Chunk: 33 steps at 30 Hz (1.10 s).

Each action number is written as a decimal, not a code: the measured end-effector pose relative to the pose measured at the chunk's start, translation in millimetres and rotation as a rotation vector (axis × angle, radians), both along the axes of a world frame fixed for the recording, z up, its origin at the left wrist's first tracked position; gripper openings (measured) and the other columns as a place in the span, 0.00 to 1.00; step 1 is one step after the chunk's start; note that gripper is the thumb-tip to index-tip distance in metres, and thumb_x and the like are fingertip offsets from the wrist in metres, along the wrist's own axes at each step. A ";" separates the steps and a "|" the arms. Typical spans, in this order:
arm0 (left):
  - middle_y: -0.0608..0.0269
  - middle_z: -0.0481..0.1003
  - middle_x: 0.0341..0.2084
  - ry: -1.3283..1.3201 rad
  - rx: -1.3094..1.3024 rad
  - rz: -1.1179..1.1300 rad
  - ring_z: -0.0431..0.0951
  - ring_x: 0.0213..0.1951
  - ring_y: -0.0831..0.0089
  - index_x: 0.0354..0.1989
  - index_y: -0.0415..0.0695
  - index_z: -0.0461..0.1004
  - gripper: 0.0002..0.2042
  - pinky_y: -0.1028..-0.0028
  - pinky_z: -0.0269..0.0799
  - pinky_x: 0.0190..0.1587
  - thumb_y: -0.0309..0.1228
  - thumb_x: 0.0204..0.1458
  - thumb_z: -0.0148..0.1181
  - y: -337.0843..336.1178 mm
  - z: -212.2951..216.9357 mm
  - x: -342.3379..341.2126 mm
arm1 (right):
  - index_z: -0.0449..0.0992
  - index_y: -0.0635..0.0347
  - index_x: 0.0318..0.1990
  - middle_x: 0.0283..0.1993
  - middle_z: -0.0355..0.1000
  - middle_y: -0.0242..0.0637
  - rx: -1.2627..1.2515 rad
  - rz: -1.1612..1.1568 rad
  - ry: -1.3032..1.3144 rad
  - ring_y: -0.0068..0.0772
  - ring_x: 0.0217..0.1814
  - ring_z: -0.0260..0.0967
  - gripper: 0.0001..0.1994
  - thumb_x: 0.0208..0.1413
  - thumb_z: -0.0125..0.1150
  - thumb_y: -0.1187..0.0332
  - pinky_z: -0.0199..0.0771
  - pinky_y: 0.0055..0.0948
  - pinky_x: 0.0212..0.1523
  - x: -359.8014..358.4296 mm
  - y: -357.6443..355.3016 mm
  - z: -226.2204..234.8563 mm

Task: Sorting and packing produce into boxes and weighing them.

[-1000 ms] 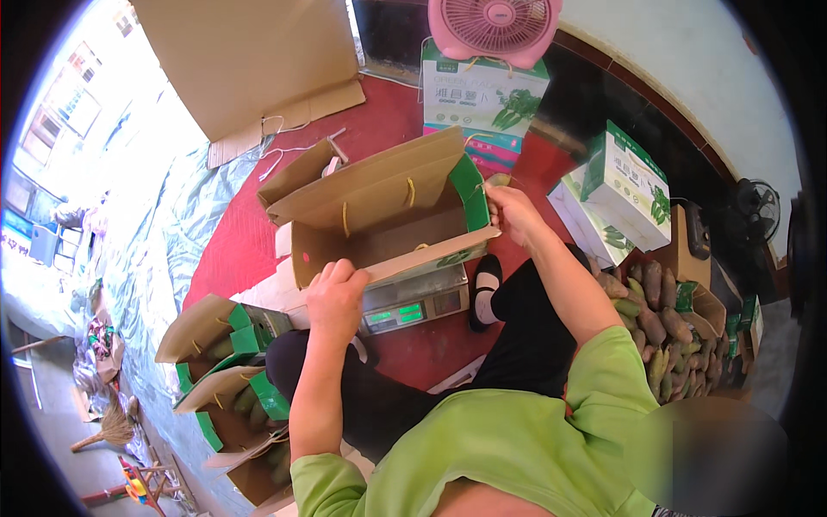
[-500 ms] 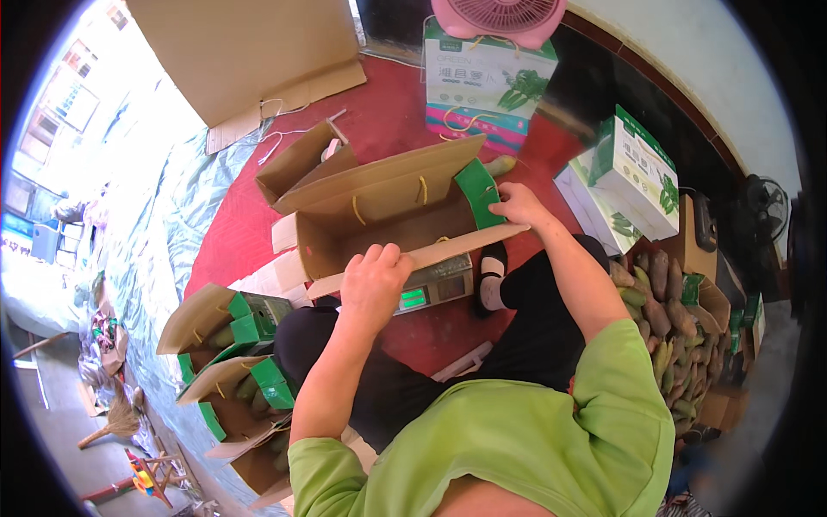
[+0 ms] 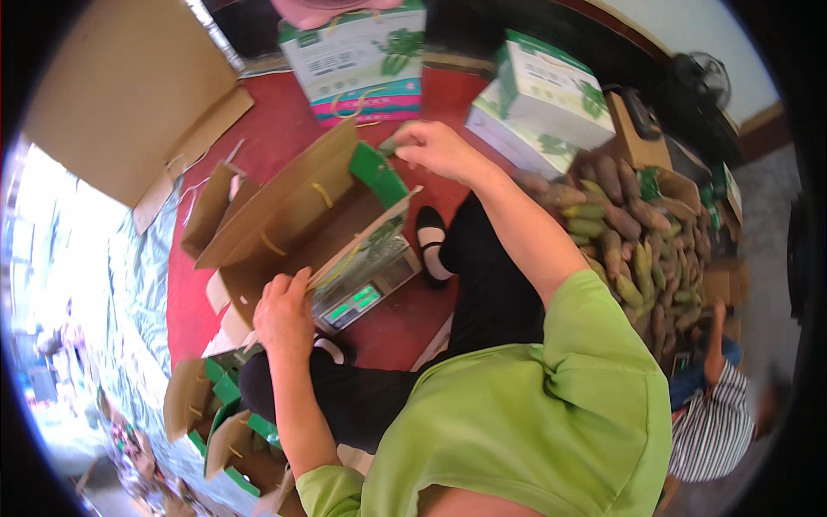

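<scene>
An open cardboard box (image 3: pixel 293 226), brown inside with yellow cord handles and a green end flap (image 3: pixel 377 177), sits tilted across the view on a digital scale (image 3: pixel 366 297) with a lit green display. My left hand (image 3: pixel 286 317) is closed over the box's near left corner, its fingers on the edge of the near flap. Just past the green flap, my right hand (image 3: pixel 438 148) has its fingers curled onto the end of a green radish (image 3: pixel 388 146), which they partly hide.
Smaller open boxes stand by my left knee, another box (image 3: pixel 211 207) behind the large one. White and green cartons (image 3: pixel 551 90) stand at the right, others (image 3: pixel 357 60) at the back. Many radishes (image 3: pixel 642 250) are heaped on the right. A person in a striped shirt (image 3: pixel 711 426) is at lower right.
My right hand has left the green flap and reached the radish beyond it. The left hand has slid to the box's left corner. The view has turned right.
</scene>
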<state>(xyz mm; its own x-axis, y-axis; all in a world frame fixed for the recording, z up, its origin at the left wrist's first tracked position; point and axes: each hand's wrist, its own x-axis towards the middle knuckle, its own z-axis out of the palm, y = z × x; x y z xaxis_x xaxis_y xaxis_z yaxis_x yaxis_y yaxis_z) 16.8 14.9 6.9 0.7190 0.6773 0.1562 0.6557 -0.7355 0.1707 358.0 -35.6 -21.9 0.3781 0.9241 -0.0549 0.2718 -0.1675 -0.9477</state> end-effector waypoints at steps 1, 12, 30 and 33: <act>0.66 0.72 0.30 -0.012 0.001 0.003 0.74 0.38 0.64 0.42 0.52 0.78 0.14 0.65 0.72 0.38 0.26 0.44 0.61 0.1 -2.3 -1.0 | 0.75 0.67 0.44 0.33 0.76 0.40 -0.009 -0.035 -0.002 0.26 0.30 0.73 0.15 0.51 0.61 0.69 0.72 0.27 0.33 3.3 -7.4 10.7; 0.66 0.72 0.33 0.044 -0.018 0.061 0.74 0.40 0.63 0.39 0.52 0.78 0.11 0.63 0.70 0.37 0.24 0.48 0.58 -2.7 -4.7 9.3 | 0.77 0.62 0.42 0.38 0.77 0.44 -0.097 -0.346 -0.400 0.40 0.41 0.76 0.14 0.49 0.63 0.64 0.74 0.35 0.42 71.4 -144.8 -74.8; 0.66 0.73 0.33 0.047 0.092 0.039 0.74 0.40 0.63 0.40 0.51 0.78 0.14 0.64 0.71 0.39 0.21 0.44 0.58 -7.1 -8.3 4.5 | 0.80 0.60 0.38 0.38 0.77 0.49 -0.782 -0.120 -0.232 0.50 0.41 0.75 0.13 0.44 0.61 0.66 0.75 0.41 0.44 -29.3 -329.1 -280.9; 0.67 0.73 0.32 0.027 0.094 0.033 0.75 0.39 0.64 0.39 0.51 0.78 0.13 0.64 0.71 0.38 0.22 0.45 0.60 -9.1 -12.1 9.6 | 0.79 0.61 0.42 0.37 0.77 0.48 -0.768 -0.222 -0.100 0.44 0.37 0.77 0.14 0.47 0.61 0.66 0.76 0.38 0.41 -1.0 -290.9 -247.5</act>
